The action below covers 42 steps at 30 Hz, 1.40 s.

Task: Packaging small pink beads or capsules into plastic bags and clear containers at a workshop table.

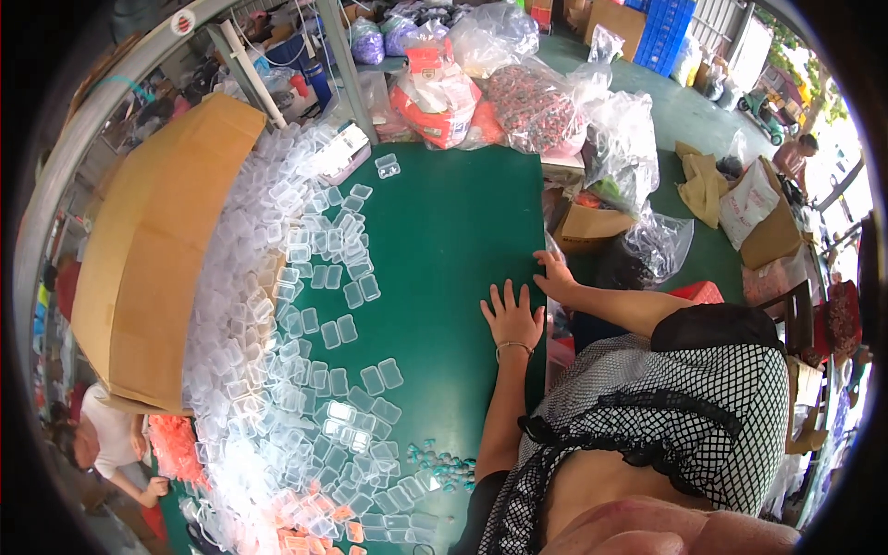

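Observation:
My left hand, with a bracelet at the wrist, lies flat on the green tabletop with its fingers spread. My right hand rests at the table's right edge, its fingers apart and slightly bent; I see nothing in either hand. To the left of my hands, many small clear plastic boxes with open lids are scattered over the table. Nearer to me lies a little cluster of small teal and grey pieces. One small clear box with something inside sits alone at the far end.
A big heap of clear boxes spills from a tipped cardboard carton on the left. Orange pieces lie at the near left. Filled plastic bags stand beyond the far edge. Another person is at the lower left.

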Each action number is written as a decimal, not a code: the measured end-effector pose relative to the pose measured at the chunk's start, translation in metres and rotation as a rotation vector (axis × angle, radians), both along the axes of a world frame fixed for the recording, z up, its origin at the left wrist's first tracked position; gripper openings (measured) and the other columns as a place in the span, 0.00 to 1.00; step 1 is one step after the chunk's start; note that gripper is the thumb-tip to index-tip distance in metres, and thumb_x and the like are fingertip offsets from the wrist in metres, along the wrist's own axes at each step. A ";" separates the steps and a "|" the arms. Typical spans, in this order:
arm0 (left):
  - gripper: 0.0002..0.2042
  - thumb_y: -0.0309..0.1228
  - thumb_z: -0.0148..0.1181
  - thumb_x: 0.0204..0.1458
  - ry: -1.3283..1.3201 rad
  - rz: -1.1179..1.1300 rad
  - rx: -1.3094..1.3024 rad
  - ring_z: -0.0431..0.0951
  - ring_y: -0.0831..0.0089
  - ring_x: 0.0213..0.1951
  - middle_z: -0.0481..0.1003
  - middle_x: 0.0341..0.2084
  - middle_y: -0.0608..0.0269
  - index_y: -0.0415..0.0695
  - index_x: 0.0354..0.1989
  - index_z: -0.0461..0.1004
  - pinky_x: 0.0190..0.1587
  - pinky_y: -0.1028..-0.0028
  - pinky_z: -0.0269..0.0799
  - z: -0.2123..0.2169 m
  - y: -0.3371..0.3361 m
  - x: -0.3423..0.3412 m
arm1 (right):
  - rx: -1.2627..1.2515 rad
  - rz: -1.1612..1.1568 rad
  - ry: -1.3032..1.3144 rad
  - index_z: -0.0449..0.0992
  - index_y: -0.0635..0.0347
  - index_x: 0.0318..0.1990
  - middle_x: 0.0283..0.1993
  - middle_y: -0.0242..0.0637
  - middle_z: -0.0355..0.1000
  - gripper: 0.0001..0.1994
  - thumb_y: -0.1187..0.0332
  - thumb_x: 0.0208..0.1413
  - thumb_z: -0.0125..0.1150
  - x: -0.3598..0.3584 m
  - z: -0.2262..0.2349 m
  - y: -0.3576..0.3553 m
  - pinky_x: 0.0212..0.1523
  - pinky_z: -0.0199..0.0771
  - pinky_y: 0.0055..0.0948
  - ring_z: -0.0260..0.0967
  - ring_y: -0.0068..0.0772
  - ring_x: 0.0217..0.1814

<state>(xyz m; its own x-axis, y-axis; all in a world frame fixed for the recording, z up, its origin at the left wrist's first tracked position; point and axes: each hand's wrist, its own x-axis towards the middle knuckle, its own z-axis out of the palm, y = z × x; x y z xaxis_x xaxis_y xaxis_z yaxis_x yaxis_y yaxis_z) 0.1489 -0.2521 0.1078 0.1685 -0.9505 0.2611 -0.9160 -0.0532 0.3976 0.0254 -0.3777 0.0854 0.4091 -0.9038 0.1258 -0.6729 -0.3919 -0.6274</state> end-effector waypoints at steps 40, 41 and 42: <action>0.27 0.50 0.49 0.48 -0.206 -0.026 0.103 0.54 0.43 0.58 0.57 0.57 0.53 0.52 0.55 0.62 0.53 0.40 0.49 -0.001 -0.018 -0.011 | -0.054 -0.078 -0.039 0.64 0.50 0.50 0.60 0.43 0.51 0.21 0.69 0.46 0.56 0.030 0.009 -0.028 0.56 0.59 0.45 0.49 0.56 0.59; 0.27 0.50 0.49 0.48 -0.198 -0.028 0.117 0.54 0.43 0.58 0.57 0.57 0.52 0.52 0.56 0.62 0.53 0.39 0.49 -0.001 -0.019 -0.011 | -0.057 -0.074 -0.035 0.64 0.50 0.50 0.60 0.43 0.51 0.21 0.69 0.45 0.56 0.029 0.010 -0.029 0.56 0.59 0.45 0.49 0.55 0.59; 0.27 0.50 0.50 0.47 -0.191 -0.028 0.131 0.53 0.42 0.58 0.57 0.57 0.51 0.51 0.56 0.61 0.53 0.39 0.49 -0.001 -0.019 -0.011 | -0.059 -0.067 -0.030 0.64 0.50 0.50 0.60 0.43 0.51 0.21 0.69 0.45 0.56 0.029 0.010 -0.029 0.56 0.59 0.45 0.49 0.55 0.59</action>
<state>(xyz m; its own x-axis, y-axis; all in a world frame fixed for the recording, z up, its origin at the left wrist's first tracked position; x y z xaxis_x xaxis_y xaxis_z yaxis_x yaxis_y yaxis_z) 0.1376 -0.2713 0.1070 0.1013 -0.9820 0.1593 -0.9758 -0.0669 0.2083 0.0543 -0.4068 0.0953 0.3427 -0.9197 0.1913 -0.6799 -0.3834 -0.6250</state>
